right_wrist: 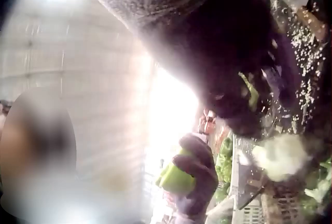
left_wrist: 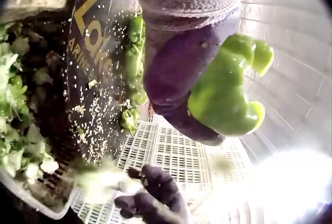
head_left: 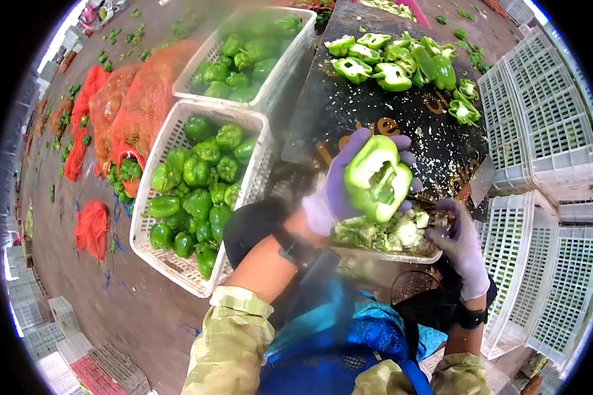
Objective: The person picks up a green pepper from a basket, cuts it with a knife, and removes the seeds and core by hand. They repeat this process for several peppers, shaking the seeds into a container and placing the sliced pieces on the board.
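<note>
My gloved left hand (head_left: 342, 181) holds up a cut green bell pepper (head_left: 377, 179), its hollow inside facing the head camera. In the left wrist view, purple glove fingers (left_wrist: 179, 76) wrap around the same pepper (left_wrist: 228, 92). My gloved right hand (head_left: 464, 247) is low over a basin (head_left: 418, 258) of pale pepper cores and scraps. Its fingers are loosely bent and parted. A blurred whitish-green core (left_wrist: 96, 182) is just off the right fingertips in the left wrist view. Past the right hand (right_wrist: 244, 53), a pale core (right_wrist: 282, 156) hangs blurred above the scraps.
A dark board (head_left: 375, 112) scattered with seeds bears cut peppers (head_left: 408, 62) at its far end. A knife (head_left: 482, 181) lies at its right edge. White crates (head_left: 201, 289) of whole peppers stand at left; stacked crates (head_left: 540, 118) line the right. Red net sacks (head_left: 155, 99) lie farther left.
</note>
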Motion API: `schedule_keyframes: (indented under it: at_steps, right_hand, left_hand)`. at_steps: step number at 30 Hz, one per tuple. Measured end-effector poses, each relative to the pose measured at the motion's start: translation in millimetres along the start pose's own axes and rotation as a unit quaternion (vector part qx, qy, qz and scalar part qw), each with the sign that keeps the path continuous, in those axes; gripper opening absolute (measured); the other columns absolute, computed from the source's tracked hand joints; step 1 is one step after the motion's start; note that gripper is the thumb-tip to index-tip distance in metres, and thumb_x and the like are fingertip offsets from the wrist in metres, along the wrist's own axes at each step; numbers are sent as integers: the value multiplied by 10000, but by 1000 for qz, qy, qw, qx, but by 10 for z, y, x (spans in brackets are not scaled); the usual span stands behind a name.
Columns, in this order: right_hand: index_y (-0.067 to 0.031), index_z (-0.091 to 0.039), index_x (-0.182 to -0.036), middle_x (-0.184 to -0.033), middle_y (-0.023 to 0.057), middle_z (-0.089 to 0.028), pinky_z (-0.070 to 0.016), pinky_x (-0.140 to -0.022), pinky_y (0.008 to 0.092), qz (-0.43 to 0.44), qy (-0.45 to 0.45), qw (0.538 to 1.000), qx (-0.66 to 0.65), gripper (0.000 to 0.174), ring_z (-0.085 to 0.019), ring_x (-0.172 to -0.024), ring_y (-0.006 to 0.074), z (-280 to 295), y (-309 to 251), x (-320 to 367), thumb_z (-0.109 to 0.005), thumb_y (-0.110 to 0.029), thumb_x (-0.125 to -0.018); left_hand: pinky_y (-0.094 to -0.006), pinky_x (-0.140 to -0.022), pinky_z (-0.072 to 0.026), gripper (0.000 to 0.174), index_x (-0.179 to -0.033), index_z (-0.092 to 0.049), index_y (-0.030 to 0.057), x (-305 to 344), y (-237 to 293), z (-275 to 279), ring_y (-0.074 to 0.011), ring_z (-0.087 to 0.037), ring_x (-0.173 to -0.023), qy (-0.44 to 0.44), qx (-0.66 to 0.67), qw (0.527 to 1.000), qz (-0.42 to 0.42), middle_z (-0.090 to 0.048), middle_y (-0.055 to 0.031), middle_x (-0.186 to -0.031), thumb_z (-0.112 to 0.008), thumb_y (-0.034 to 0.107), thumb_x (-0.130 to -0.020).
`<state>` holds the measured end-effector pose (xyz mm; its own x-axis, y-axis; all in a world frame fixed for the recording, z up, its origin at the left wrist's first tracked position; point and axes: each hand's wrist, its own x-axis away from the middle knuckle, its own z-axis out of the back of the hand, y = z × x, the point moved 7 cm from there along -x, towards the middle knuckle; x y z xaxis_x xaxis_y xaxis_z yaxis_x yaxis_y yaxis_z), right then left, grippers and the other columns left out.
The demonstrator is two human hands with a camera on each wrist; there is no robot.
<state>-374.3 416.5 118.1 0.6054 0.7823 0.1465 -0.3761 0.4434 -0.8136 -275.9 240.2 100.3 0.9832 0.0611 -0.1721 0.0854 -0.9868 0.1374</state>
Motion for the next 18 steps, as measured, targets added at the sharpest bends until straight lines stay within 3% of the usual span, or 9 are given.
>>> schedule_keyframes:
  at_steps: [1, 3, 6, 9, 11, 13, 15, 17, 18]
  right_hand:
    - [-22, -505, -1217, -1091, 62, -573, -491, -667, 229, -21, 61, 996, 57, 501, -557, -770, 91, 78, -136, -7, -706, 10, -759]
    - [-14, -543, -1168, -1067, 65, -597, -494, -652, 231, -82, 97, 974, -187, 437, -564, -767, 87, 57, -361, -4, -707, 10, -764]
    - [-99, -606, -1075, -953, 65, -619, -504, -601, 281, 212, 124, 959, 142, 343, -612, -697, 179, -210, -1174, -111, -724, -75, -754]
    - [-121, -616, -976, -916, 82, -611, -518, -634, 344, 332, 61, 881, 331, 257, -627, -719, 281, -563, -1159, -363, -698, -102, -734]
    - [-101, -609, -946, -890, 85, -618, -506, -617, 324, 309, 53, 916, 251, 225, -626, -710, 254, -570, -1088, -441, -654, -15, -743]
    - [-94, -609, -951, -867, 78, -623, -496, -599, 302, 270, 65, 953, 119, 223, -629, -699, 208, -516, -950, -509, -642, 9, -755]
    - [-46, -595, -959, -797, 8, -604, -465, -561, 226, 36, 64, 980, -186, 95, -568, -667, 76, -429, -602, -527, -624, -62, -870]
    - [-22, -590, -950, -791, 10, -596, -457, -550, 218, -39, 107, 927, -358, 91, -561, -639, 87, -266, -172, -520, -613, -79, -884]
    - [-6, -587, -948, -788, 15, -595, -444, -537, 218, -34, 41, 949, -311, 119, -555, -628, 88, -237, -75, -486, -626, -84, -866]
  left_hand:
    - [-577, -810, -532, 641, -1389, -365, 34, 16, -2, -37, -411, -566, -1101, 29, -53, 998, 9, -535, -144, -1216, -362, 517, -968]
    - [-530, -857, -529, 656, -1384, -376, 38, -52, -85, -35, -358, -577, -1106, -23, 8, 999, 37, -543, -141, -1232, -390, 533, -953]
    - [-400, -951, -480, 656, -1362, -398, 40, -50, -194, 43, -259, -569, -1126, 29, 101, 991, 88, -537, -130, -1279, -677, 268, -815]
    - [-347, -980, -458, 658, -1357, -409, 39, -2, -124, 49, -210, -554, -1148, 43, -144, 988, 27, -530, -115, -1305, -711, 267, -819]
    - [-338, -978, -453, 629, -1359, -413, 38, 81, -14, -34, -195, -540, -1164, 40, -404, 912, -59, -524, -105, -1315, -650, 353, -869]
    - [-330, -979, -450, 626, -1366, -408, 39, 92, 14, 5, -184, -537, -1166, 70, -429, 899, -54, -520, -96, -1320, -574, 433, -908]
    - [-322, -982, -447, 645, -1380, -395, 44, 26, -71, 142, -177, -543, -1156, 124, -224, 966, 43, -518, -87, -1319, -485, 505, -938]
    - [-401, -910, -509, 626, -1391, -382, 63, 27, -64, 13, -244, -585, -1090, 69, -185, 979, 48, -536, -96, -1274, -476, 492, -946]
    - [-422, -882, -524, 624, -1393, -381, 67, -6, -55, 28, -265, -594, -1071, 49, -135, 988, 49, -542, -101, -1256, -465, 497, -949]
